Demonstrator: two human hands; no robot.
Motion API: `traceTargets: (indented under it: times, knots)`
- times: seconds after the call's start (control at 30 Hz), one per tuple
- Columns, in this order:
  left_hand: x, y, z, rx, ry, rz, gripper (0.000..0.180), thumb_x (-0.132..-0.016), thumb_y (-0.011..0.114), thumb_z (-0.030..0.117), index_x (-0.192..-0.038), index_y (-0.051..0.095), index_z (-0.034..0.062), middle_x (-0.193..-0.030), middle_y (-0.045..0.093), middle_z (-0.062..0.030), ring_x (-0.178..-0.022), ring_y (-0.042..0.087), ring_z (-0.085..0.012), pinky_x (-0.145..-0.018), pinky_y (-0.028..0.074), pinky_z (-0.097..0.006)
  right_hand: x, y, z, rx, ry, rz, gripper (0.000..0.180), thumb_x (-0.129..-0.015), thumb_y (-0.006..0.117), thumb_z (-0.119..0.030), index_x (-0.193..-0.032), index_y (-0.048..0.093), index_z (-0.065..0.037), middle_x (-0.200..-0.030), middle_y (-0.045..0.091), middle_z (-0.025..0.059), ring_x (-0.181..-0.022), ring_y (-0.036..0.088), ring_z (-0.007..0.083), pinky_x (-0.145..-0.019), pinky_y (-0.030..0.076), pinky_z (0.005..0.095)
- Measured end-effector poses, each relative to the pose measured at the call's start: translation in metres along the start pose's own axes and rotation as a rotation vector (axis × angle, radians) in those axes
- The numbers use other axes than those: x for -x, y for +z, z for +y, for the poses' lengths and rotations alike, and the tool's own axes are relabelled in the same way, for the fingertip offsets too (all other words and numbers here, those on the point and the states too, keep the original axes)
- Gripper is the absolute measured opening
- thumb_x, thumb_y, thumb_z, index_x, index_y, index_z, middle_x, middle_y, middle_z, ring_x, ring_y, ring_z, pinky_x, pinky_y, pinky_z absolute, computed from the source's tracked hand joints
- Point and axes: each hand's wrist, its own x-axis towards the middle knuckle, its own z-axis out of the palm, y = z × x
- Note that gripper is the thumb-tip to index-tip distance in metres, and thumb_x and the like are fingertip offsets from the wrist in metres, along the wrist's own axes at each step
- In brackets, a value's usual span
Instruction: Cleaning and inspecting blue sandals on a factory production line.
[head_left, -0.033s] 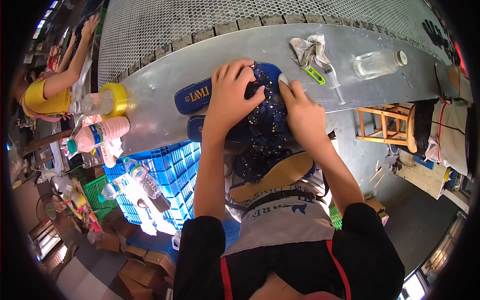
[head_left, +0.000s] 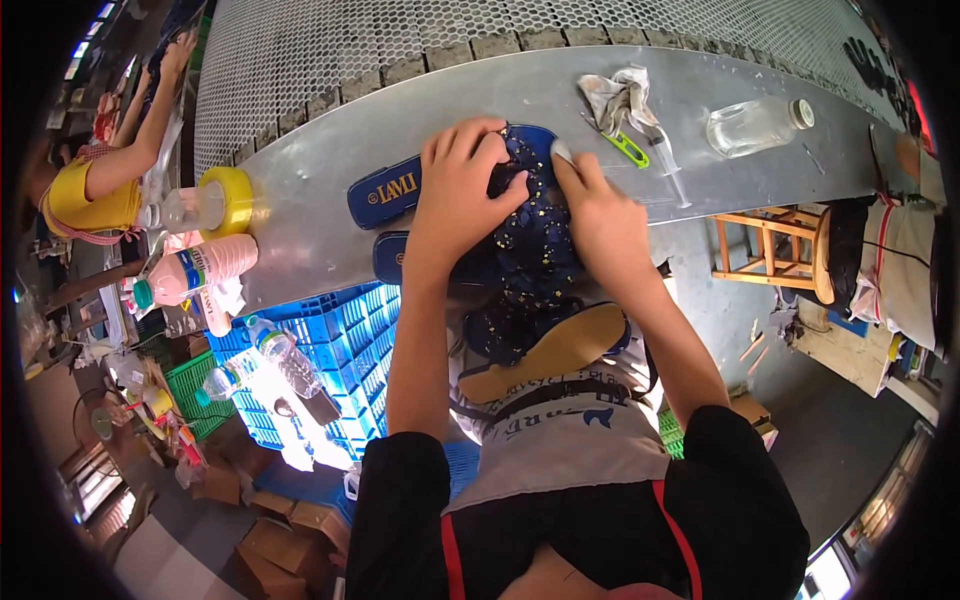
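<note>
Two dark blue slippers with straps of dark ruffles and gold flecks lie on the metal bench. My left hand [head_left: 463,205] is closed over the strap of the far slipper [head_left: 385,194], its fingers curled in at the strap. At that slipper's right end, my right hand [head_left: 603,220] grips the rim with curled fingers; a pale grey covering shows at one fingertip. The near slipper [head_left: 391,259] lies just closer to me, partly hidden by my left forearm. In my lap rests another gold-flecked dark slipper [head_left: 497,335], beside a tan sole [head_left: 550,352].
On the metal bench [head_left: 310,190] lie a crumpled rag [head_left: 617,97], a green cutter [head_left: 630,150], a syringe [head_left: 672,172] and a clear bottle [head_left: 752,128]. Yellow tape [head_left: 238,200] and a pink bottle [head_left: 200,270] stand left, above blue crates [head_left: 355,330]. A co-worker in yellow [head_left: 100,190] is far left.
My right hand has shifted very slightly left and away from me along the slipper's rim. My left hand keeps its hold.
</note>
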Motion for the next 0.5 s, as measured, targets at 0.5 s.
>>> traceTargets:
  times: [0.5]
  knots:
    - [0.005,0.003,0.001,0.001,-0.010,-0.004,0.027,-0.081,0.078,0.024,-0.094,0.061,0.0075,-0.130,0.063,-0.0074,-0.120,0.056,-0.0323,-0.105,0.039,-0.048,0.003,-0.015,-0.004,-0.056,0.011,-0.056,0.035,-0.090,0.064,-0.009,-0.125,0.065,-0.004,-0.107,0.063,0.0093,-0.075,0.074,0.0301,-0.061,0.059,0.0429]
